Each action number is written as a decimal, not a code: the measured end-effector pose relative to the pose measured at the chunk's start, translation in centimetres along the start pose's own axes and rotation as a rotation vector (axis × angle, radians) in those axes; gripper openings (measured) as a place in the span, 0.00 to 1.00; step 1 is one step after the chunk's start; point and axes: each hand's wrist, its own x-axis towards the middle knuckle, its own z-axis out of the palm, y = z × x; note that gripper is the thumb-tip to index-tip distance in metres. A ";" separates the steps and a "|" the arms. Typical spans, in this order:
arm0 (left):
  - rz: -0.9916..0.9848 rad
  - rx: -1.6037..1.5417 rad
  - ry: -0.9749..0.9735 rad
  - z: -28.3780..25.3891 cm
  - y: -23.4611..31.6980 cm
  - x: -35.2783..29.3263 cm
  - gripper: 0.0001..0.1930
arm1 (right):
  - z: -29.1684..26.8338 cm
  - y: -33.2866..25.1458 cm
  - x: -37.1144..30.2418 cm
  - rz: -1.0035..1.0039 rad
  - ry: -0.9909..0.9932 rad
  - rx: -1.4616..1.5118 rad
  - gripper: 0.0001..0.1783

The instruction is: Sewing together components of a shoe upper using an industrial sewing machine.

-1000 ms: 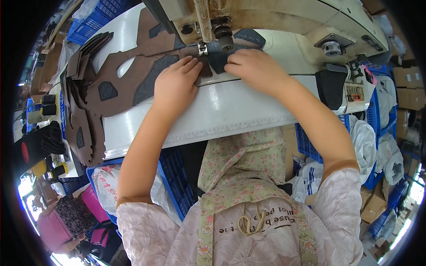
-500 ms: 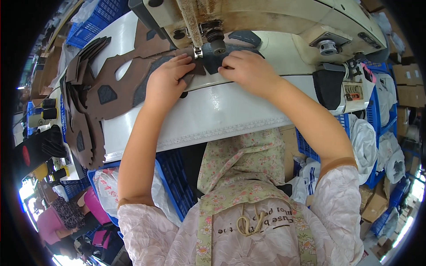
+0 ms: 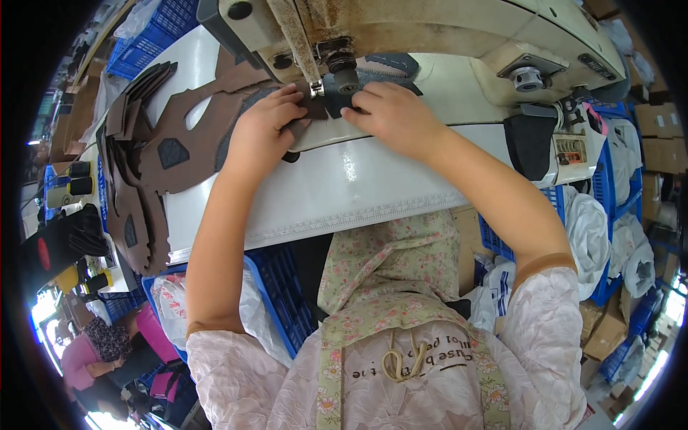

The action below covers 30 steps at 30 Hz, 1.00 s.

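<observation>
A sewing machine (image 3: 430, 43) stands across the top of the view, its metal presser foot (image 3: 316, 88) down by the edges of two pieces. Left of the foot, my left hand (image 3: 259, 132) is closed, fingers bent over the edge of a brown shoe-upper-like piece (image 3: 188, 147) with dark grey patches. My right hand (image 3: 393, 118), also closed, pinches a small dark grey piece (image 3: 334, 106) just right of the foot. Both hands hide parts of the material under them, and the needle is too small to make out.
Stacked brown cut pieces (image 3: 129, 193) hang over the table's left end. A ruler strip (image 3: 358, 217) runs along the white table's front edge. Thread spools (image 3: 79, 185) stand at the far left. Blue crates (image 3: 283, 287) sit below the table. Another person (image 3: 93, 358) sits at lower left.
Both hands have shifted slightly, the left one a little down and left, the right one a little left. The dark grey piece has moved slightly left with them.
</observation>
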 end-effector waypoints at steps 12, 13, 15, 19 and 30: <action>-0.030 -0.153 -0.039 -0.1 -0.8 0.7 0.09 | 0.3 -0.3 0.5 -0.033 -0.012 -0.074 0.08; 0.004 -0.107 -0.045 -0.1 -0.9 0.8 0.09 | 0.3 -0.4 0.6 -0.024 -0.032 -0.076 0.11; 0.039 -0.061 -0.050 -0.4 -0.6 0.9 0.10 | 0.3 -0.5 0.7 -0.014 -0.052 -0.079 0.14; 0.001 0.041 -0.101 -0.6 -0.4 0.9 0.12 | 0.5 -0.5 0.9 -0.021 -0.019 -0.122 0.10; 0.088 0.063 -0.060 -0.2 -1.1 0.9 0.14 | 1.0 -0.2 1.1 -0.032 0.013 -0.130 0.07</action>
